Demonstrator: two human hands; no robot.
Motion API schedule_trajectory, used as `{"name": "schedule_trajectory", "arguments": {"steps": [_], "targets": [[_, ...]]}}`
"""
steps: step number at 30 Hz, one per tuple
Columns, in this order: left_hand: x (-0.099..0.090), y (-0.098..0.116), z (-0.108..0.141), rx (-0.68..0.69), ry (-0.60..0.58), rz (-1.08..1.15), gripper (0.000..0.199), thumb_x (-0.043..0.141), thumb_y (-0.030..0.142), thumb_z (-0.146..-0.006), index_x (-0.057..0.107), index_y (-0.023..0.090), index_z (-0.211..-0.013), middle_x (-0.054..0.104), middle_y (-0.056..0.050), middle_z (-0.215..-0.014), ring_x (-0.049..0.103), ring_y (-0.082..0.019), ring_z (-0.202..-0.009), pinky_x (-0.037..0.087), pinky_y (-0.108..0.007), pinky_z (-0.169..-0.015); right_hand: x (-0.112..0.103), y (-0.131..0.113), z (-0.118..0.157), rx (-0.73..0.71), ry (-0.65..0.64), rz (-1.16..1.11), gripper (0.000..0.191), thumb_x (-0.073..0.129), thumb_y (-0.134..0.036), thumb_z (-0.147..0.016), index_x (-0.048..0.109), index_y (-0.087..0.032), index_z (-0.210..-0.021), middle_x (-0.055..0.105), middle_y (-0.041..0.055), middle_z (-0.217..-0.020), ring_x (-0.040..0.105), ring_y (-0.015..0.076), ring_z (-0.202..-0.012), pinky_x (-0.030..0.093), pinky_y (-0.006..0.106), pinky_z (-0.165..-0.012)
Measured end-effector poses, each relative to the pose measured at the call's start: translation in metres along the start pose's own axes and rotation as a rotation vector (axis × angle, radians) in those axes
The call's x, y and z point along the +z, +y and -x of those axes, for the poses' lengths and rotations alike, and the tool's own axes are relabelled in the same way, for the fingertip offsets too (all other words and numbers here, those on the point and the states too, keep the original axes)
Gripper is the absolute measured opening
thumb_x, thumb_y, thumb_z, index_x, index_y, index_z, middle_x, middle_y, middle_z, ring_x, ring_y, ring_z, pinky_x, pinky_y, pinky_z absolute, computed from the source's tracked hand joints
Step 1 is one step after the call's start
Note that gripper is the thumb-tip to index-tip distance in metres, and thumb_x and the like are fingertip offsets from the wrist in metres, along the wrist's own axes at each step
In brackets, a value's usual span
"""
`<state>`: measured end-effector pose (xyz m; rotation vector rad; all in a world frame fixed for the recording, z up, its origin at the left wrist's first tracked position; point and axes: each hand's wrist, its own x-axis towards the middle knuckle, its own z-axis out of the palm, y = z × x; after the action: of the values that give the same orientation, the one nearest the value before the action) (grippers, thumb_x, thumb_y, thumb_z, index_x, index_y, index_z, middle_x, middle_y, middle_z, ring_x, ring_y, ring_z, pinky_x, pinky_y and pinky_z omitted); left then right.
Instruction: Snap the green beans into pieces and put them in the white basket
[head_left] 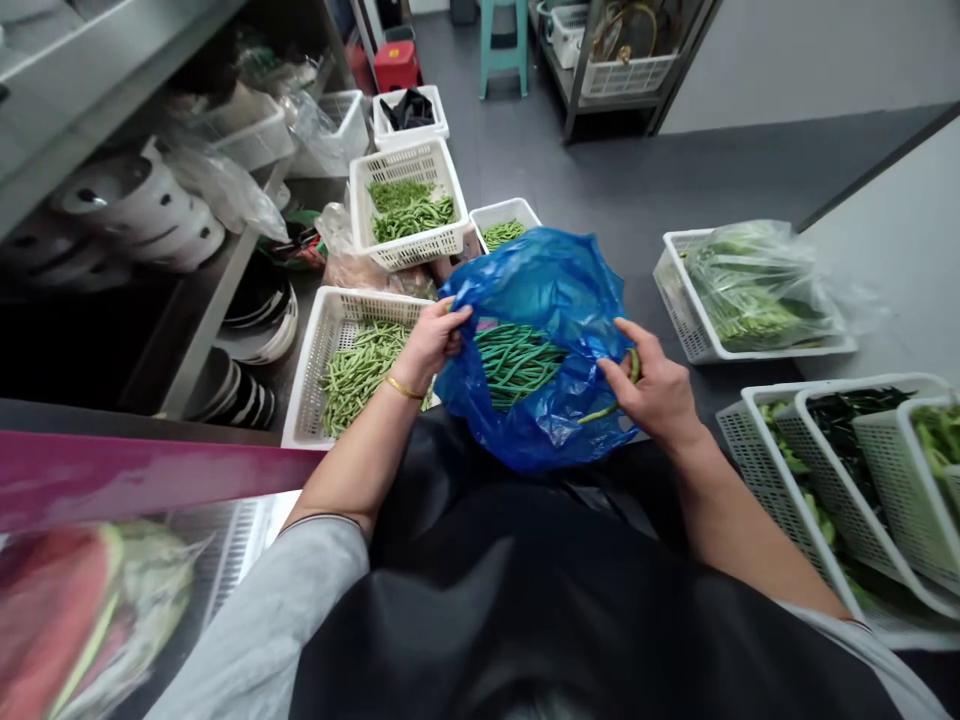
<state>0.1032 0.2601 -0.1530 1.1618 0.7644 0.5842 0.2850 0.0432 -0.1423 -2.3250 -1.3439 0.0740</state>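
Note:
A blue plastic bag (555, 280) hangs open in front of my body, with many long green beans (517, 365) inside it. The fingers of my left hand (435, 340) pinch the bag's left rim. On the opposite side my right hand (652, 385) is closed on the right rim, and a bent green bean (600, 412) shows under and beside its fingers. Left of the bag, a white basket (300, 400) holds a pile of green beans (364, 370), partly behind my left forearm.
Beyond the bag are a white basket (360, 215) of beans and a smaller one (480, 215). Bagged greens (757, 290) and upright baskets (757, 470) of vegetables stand at right. A metal shelf (217, 320) and wrapped cut watermelon (60, 610) are at left.

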Motion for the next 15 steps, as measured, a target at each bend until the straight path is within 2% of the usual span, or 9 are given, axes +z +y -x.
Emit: {"name": "schedule_trajectory", "arguments": {"steps": [2,3,6,9,12,15], "targets": [[0.012,0.005,0.002,0.044,-0.044,-0.024,0.019,0.067,0.027,-0.070,0.053,0.019,-0.079,0.032,0.008,-0.045,0.028,-0.003,-0.031,0.020,-0.017,-0.032,0.006,-0.007,0.002,-0.080,-0.054,-0.029,0.052,0.041,-0.041,-0.088,0.040,-0.015,-0.134,0.065,0.0086,-0.083,0.064,0.0225,-0.075,0.047,0.031,-0.075],[0.013,0.006,0.002,0.048,-0.029,-0.041,0.017,0.066,0.027,-0.072,0.054,0.019,-0.080,0.032,0.008,-0.045,0.029,-0.003,-0.032,0.020,-0.018,-0.032,0.012,-0.007,0.001,-0.110,-0.090,-0.036,0.051,0.041,-0.039,-0.089,0.042,-0.015,-0.133,0.066,0.0078,-0.081,0.064,0.0221,-0.074,0.047,0.030,-0.073],[-0.005,0.008,0.001,0.019,0.106,-0.084,0.014,0.062,0.029,-0.076,0.052,0.019,-0.076,0.027,0.007,-0.045,0.028,-0.004,-0.032,0.020,-0.019,-0.033,0.035,-0.003,-0.001,-0.174,-0.223,-0.001,0.048,0.042,-0.036,-0.089,0.044,-0.015,-0.131,0.068,0.0074,-0.079,0.065,0.0229,-0.074,0.047,0.029,-0.069],[-0.032,0.017,-0.001,0.107,0.227,-0.099,0.018,0.061,0.035,-0.076,0.053,0.020,-0.079,0.033,0.004,-0.049,0.040,-0.008,-0.038,0.027,-0.019,-0.036,0.055,-0.002,-0.002,-0.204,-0.392,0.076,0.047,0.045,-0.034,-0.088,0.044,-0.015,-0.131,0.070,0.0093,-0.086,0.066,0.0251,-0.082,0.046,0.029,-0.067],[-0.047,0.028,-0.006,0.196,0.267,-0.065,0.020,0.061,0.038,-0.076,0.053,0.021,-0.083,0.039,0.003,-0.052,0.048,-0.010,-0.045,0.033,-0.019,-0.038,0.070,-0.010,-0.002,-0.199,-0.496,0.123,0.047,0.045,-0.032,-0.089,0.043,-0.014,-0.132,0.070,0.0126,-0.097,0.066,0.0267,-0.091,0.046,0.029,-0.070],[-0.048,0.034,-0.013,0.170,0.271,-0.035,0.017,0.061,0.034,-0.076,0.053,0.021,-0.081,0.036,0.003,-0.050,0.049,-0.010,-0.045,0.034,-0.019,-0.038,0.080,-0.016,-0.006,-0.221,-0.549,0.137,0.046,0.044,-0.032,-0.090,0.043,-0.015,-0.132,0.069,0.0135,-0.102,0.065,0.0268,-0.094,0.046,0.030,-0.072]]}}
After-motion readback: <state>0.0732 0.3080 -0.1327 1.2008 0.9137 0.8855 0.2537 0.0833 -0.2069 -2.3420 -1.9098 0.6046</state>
